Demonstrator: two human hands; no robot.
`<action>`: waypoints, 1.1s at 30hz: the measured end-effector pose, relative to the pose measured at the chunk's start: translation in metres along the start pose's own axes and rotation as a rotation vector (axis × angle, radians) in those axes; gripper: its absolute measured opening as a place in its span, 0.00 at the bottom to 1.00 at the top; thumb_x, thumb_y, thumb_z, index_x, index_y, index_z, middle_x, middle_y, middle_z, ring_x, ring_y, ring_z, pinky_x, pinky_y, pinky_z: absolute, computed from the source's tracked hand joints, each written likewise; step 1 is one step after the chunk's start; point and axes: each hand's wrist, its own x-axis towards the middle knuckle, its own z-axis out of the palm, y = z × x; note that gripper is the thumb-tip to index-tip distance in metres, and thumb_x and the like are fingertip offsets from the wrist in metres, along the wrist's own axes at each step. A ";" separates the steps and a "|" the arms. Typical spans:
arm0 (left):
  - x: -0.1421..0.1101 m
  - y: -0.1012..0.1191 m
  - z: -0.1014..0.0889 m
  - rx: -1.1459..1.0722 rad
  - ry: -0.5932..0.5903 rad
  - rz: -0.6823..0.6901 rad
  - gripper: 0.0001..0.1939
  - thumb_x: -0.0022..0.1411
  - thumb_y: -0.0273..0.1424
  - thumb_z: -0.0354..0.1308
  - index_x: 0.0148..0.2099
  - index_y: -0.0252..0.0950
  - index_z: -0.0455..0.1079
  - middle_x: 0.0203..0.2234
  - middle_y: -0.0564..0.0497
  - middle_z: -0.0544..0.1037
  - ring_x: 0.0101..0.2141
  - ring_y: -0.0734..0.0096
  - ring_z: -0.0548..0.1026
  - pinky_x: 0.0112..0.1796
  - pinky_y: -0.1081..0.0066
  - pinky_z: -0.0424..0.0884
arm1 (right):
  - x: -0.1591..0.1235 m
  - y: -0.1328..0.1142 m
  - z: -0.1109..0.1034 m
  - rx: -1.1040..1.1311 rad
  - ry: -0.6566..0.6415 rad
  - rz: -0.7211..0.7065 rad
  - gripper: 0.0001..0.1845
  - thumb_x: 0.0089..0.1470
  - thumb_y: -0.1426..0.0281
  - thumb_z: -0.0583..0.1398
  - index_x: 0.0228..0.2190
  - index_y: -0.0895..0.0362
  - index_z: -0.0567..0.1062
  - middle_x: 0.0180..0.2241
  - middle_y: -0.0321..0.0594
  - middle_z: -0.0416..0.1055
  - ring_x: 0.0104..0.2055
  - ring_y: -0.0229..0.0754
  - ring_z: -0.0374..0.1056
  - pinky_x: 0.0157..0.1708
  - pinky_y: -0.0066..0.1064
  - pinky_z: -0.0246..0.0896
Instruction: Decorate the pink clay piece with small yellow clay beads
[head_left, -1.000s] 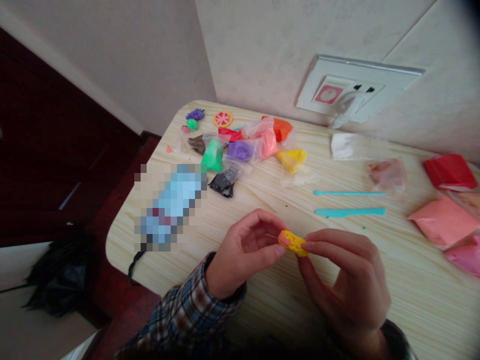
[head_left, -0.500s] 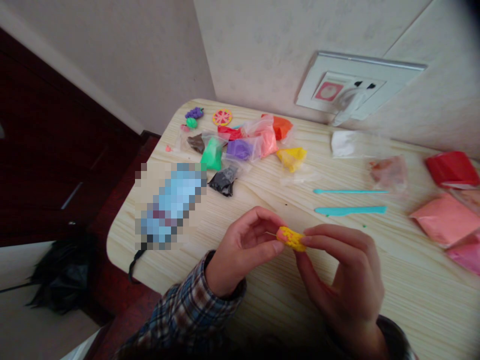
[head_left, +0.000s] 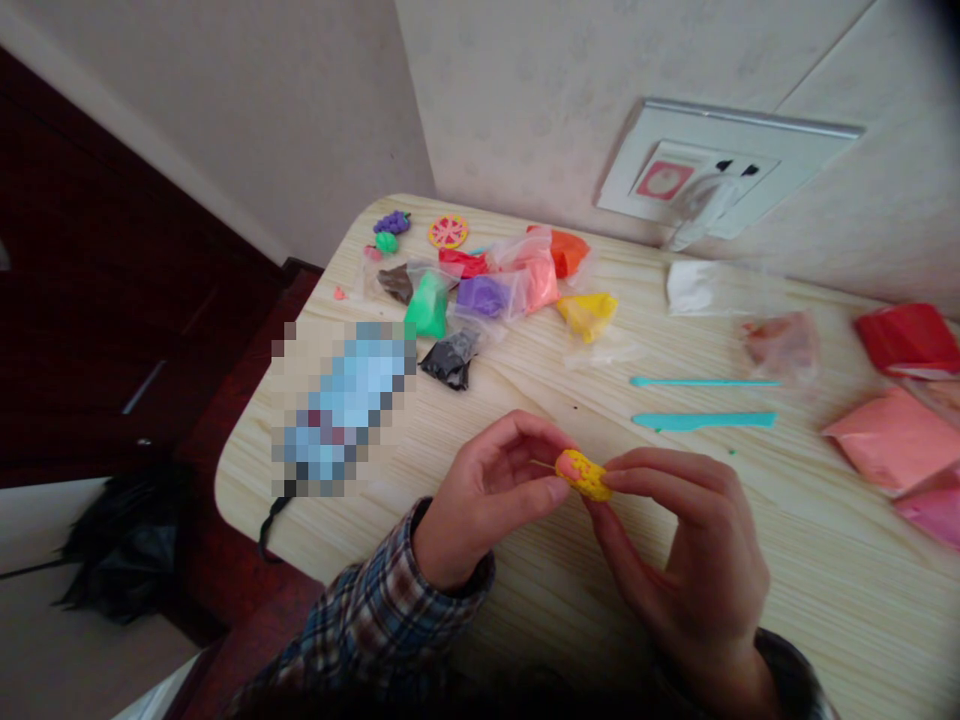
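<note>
A small lump of yellow and pink modelling clay [head_left: 587, 476], with a bumpy surface, is held in the air above the table's front part. My left hand [head_left: 502, 500] pinches its pink end between thumb and fingertips. At its yellow end, my right hand [head_left: 686, 535] grips it with the thumb below and the fingers on top. Beyond the hands lie a turquoise clay knife [head_left: 705, 421] and a thin turquoise modelling stick [head_left: 705, 382], side by side on the wooden table [head_left: 540, 385].
Bags of green [head_left: 427, 303], purple [head_left: 484, 297], black [head_left: 450, 358] and yellow clay [head_left: 589, 315] lie mid-table. Clay grapes [head_left: 392, 222] and a round fruit slice [head_left: 448, 232] sit at the back left. A blurred-out phone-like device [head_left: 349, 400] rests left. Pink packets [head_left: 892, 437] lie right.
My hands keep hold of the clay lump and shift it very slightly, turning it a little so more of its pink end shows. The objects on the table stay put.
</note>
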 end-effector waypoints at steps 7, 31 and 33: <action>0.000 0.002 0.002 -0.024 0.004 -0.030 0.14 0.48 0.28 0.72 0.35 0.34 0.71 0.30 0.54 0.72 0.32 0.75 0.70 0.37 0.74 0.68 | 0.002 0.000 0.000 -0.032 -0.007 -0.043 0.15 0.54 0.84 0.60 0.41 0.55 0.71 0.36 0.38 0.71 0.37 0.40 0.69 0.34 0.34 0.67; 0.000 0.002 -0.002 0.004 0.020 -0.057 0.14 0.49 0.31 0.72 0.35 0.35 0.71 0.31 0.53 0.72 0.34 0.74 0.69 0.35 0.75 0.65 | 0.000 0.002 0.004 0.034 0.000 0.030 0.15 0.55 0.82 0.60 0.42 0.53 0.69 0.35 0.37 0.71 0.36 0.40 0.69 0.33 0.32 0.69; -0.001 0.003 -0.001 0.013 0.032 -0.040 0.14 0.49 0.32 0.72 0.37 0.35 0.73 0.32 0.53 0.73 0.34 0.74 0.70 0.36 0.75 0.66 | -0.003 0.002 0.005 0.056 -0.019 0.046 0.14 0.56 0.81 0.59 0.42 0.54 0.69 0.36 0.38 0.71 0.36 0.39 0.70 0.34 0.31 0.70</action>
